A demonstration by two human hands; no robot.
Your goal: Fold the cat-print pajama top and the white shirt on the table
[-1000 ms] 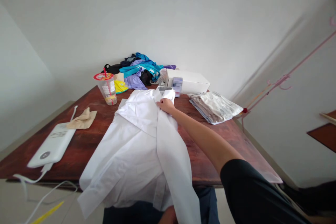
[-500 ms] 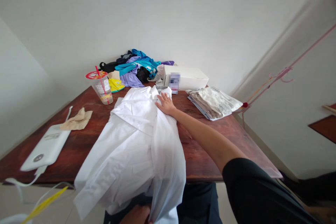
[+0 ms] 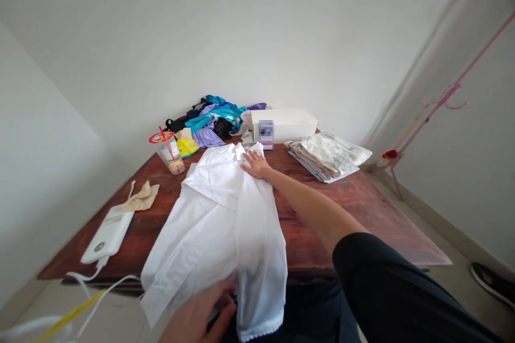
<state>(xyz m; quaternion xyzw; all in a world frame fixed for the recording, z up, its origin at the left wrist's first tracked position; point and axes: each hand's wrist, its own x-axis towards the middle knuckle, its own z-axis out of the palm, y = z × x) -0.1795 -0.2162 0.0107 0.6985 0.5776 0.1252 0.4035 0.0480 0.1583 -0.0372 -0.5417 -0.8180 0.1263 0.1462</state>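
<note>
A white collared shirt [image 3: 209, 220] lies lengthwise on the table, its collar toward the wall and its lower part hanging over the front edge. My right hand [image 3: 256, 165] rests flat beside the collar, fingers spread on the cloth. Down at the hanging hem is my left hand [image 3: 201, 313], slightly blurred. Its thumb and forefinger stand apart, with a dark gap between them, close to the shirt's lower front. Part of this hand is cut off by the bottom of the view.
On the wooden table [image 3: 314, 225] are a plastic cup [image 3: 171, 155], a white power bank [image 3: 108, 236] with cables, a crumpled tan cloth [image 3: 141, 196], a clothes pile [image 3: 221, 118], a white box [image 3: 287, 124] and folded clothes [image 3: 328, 155]. A pink rack [image 3: 446, 94] stands right.
My left hand has moved up and its thumb and finger have parted from the shirt's edge. The right hand stays by the collar. The view has shifted slightly.
</note>
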